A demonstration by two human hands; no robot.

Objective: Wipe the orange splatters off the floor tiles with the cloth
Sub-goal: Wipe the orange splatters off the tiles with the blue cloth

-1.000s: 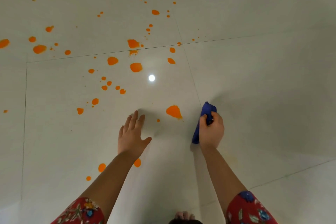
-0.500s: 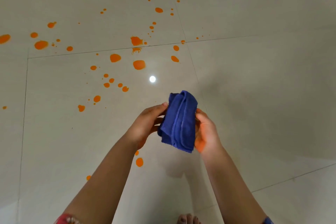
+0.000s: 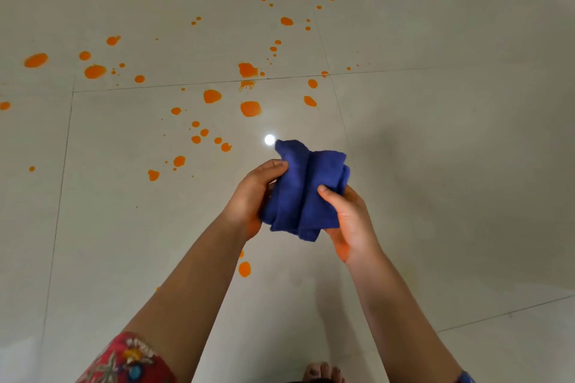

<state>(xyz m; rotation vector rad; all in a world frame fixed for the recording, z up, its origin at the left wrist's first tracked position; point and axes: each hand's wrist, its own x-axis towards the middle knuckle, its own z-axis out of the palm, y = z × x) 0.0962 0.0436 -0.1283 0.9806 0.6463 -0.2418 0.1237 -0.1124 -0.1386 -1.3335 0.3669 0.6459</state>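
I see both hands at frame centre, above the floor tiles (image 3: 435, 134). The left hand (image 3: 249, 196) grips the folded blue cloth (image 3: 305, 190) by its left edge; the right hand (image 3: 351, 221) pinches its right side. Orange splatters (image 3: 250, 109) dot the upper left.

Indoor room, most likely a home; which room it is can't be told. Evidence: large glossy off-white ceramic floor tiles (image 3: 451, 149) with thin dark grout lines (image 3: 155, 86), one running across well beyond the left hand (image 3: 252, 196) and the right hand (image 3: 350, 221), another running down far to the left of the left hand. A small round white light reflection (image 3: 269, 139) sits on the tile just beyond the left hand, so there is a lamp overhead. Bare toes (image 3: 323, 371) rest on the tile nearer than both hands. A red floral fabric sleeve (image 3: 130, 357) covers the left upper arm: house clothes.
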